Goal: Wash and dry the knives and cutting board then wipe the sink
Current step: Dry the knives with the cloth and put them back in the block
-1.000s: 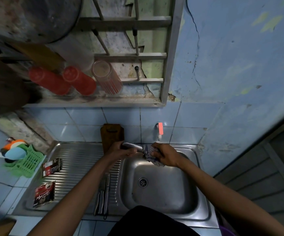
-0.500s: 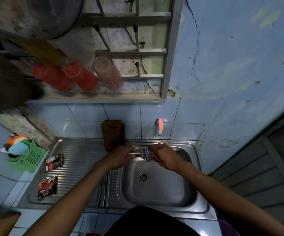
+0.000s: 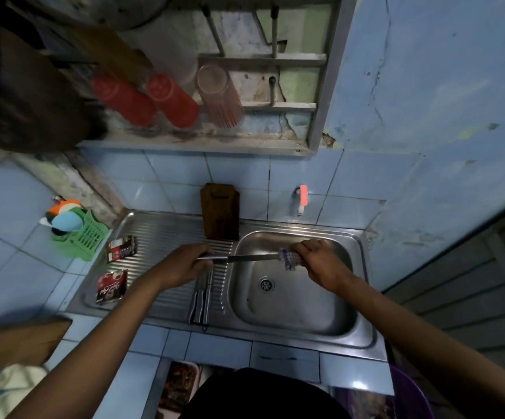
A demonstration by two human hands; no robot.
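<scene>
The left hand grips the handle of a knife over the ribbed drainboard; its blade reaches out level across the near-left edge of the sink basin; the right hand pinches a checked cloth folded round the blade's tip end. By the look of it this is the drying step for this knife, the cloth drawn to the far end of the blade. Two or three more knives lie side by side on the drainboard just below the left hand; whether they are dry I cannot tell. The wooden cutting board stands upright against the tiles behind the drainboard, beside the basin; the tap is on the wall above the basin. Next, I judge, the cloth should slip clear of the point, with fingers kept on the flat and off the edge; then the knife goes down beside the others, and the sink remains to be wiped.
</scene>
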